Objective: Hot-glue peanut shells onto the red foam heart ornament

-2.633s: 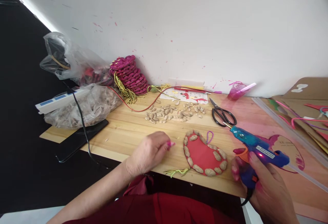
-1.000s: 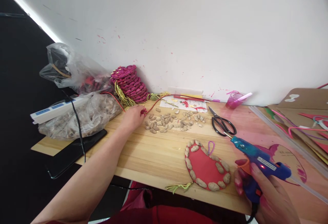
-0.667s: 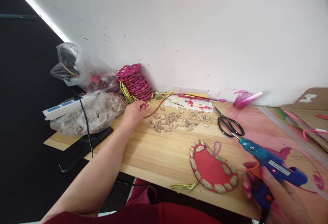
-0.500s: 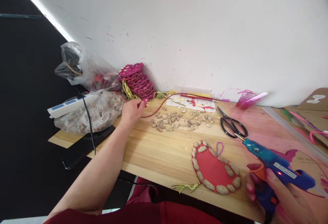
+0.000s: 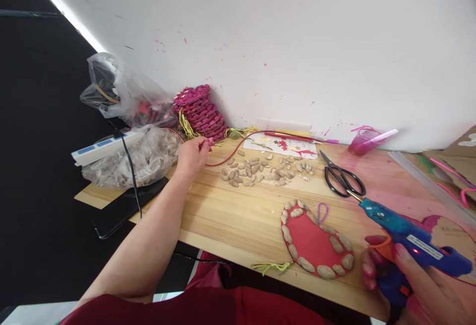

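Observation:
My right hand [image 5: 416, 280] grips a blue hot glue gun [image 5: 401, 238] with an orange trigger and a lit red light. Its nozzle points at the handles of black scissors [image 5: 344, 178]. To the left of it lies a red heart [image 5: 310, 240] edged with peanuts, with a purple loop and a yellow-green tassel. My left hand [image 5: 193, 155] is at the table's back left, fingertips pinched together beside a red cord [image 5: 230, 159]. Whatever the fingers hold is hidden. Behind that hand leans a stack of magenta-dyed peanut pieces [image 5: 201, 111]. Loose peanuts [image 5: 256, 168] are spread at mid-table.
Clear plastic bags [image 5: 130, 163] and a white power strip [image 5: 106, 149] crowd the left side, with a black cable over them. Against the wall are a decorated paper sheet [image 5: 282, 146] and a pink cup [image 5: 362, 141]. A cardboard piece [image 5: 453, 235] lies at the right.
The view has shifted slightly, so most things on the table appear a little farther right. My left hand stays pinched in about the same place, and my right hand keeps hold of the glue gun.

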`<state>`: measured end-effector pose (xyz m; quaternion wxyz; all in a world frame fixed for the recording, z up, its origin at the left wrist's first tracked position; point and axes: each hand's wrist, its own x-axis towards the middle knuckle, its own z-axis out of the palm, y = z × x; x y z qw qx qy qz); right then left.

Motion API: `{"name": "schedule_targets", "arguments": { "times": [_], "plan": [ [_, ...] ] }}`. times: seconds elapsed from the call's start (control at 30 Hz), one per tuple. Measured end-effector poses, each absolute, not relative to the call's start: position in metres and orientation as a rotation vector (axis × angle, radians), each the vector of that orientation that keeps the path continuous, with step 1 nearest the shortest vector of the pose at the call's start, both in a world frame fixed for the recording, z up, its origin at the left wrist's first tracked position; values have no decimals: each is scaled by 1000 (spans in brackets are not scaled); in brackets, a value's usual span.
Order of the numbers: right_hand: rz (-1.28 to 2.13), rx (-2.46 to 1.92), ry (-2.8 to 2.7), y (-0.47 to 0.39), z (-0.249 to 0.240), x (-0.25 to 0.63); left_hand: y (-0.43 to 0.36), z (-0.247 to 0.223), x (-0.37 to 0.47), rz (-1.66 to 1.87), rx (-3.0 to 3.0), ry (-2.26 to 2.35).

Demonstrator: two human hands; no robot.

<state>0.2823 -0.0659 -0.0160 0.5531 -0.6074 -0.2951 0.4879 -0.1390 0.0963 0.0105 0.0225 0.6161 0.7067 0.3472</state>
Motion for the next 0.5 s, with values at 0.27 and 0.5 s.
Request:
{"name": "schedule_targets", "arguments": {
  "times": [0.27,0.5],
  "plan": [
    [1173,-1410,-669,-72,-20,283,98,13,-144,609,2117,2355],
    [1163,-1401,-727,-71,-28,287,104,8,-143,376,2176,2404]
  ]
}}
